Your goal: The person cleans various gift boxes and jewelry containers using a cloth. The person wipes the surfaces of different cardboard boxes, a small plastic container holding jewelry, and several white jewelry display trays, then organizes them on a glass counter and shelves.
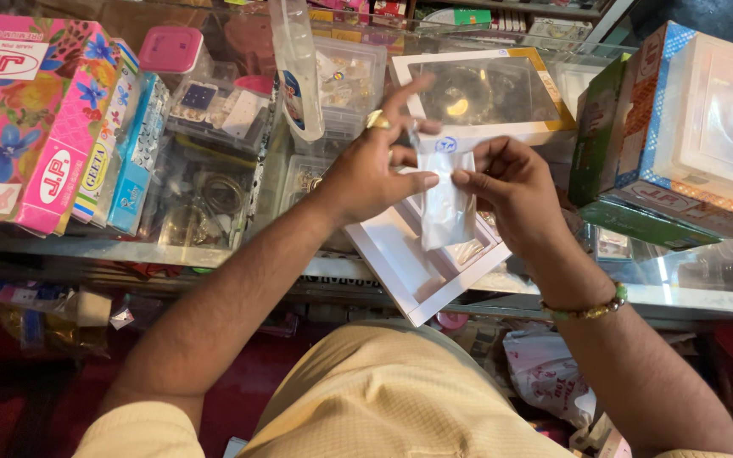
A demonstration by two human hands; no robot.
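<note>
My left hand (372,170) and my right hand (509,191) both pinch the top of a small clear plastic pouch (446,203) that hangs between them above a glass counter. A gold ring sits on a finger of my left hand. A beaded bracelet (585,309) circles my right wrist. Under the pouch lies an open white jewellery box (400,267) with pale pieces inside. Its windowed white lid (481,93) rests just beyond my hands.
Pink flowered boxes (23,110) stand at the left with clear cases of small jewellery (205,110) beside them. A clear packet (299,72) hangs at top centre. Stacked green and blue boxes (680,144) fill the right. A printed plastic bag (545,373) lies below the counter.
</note>
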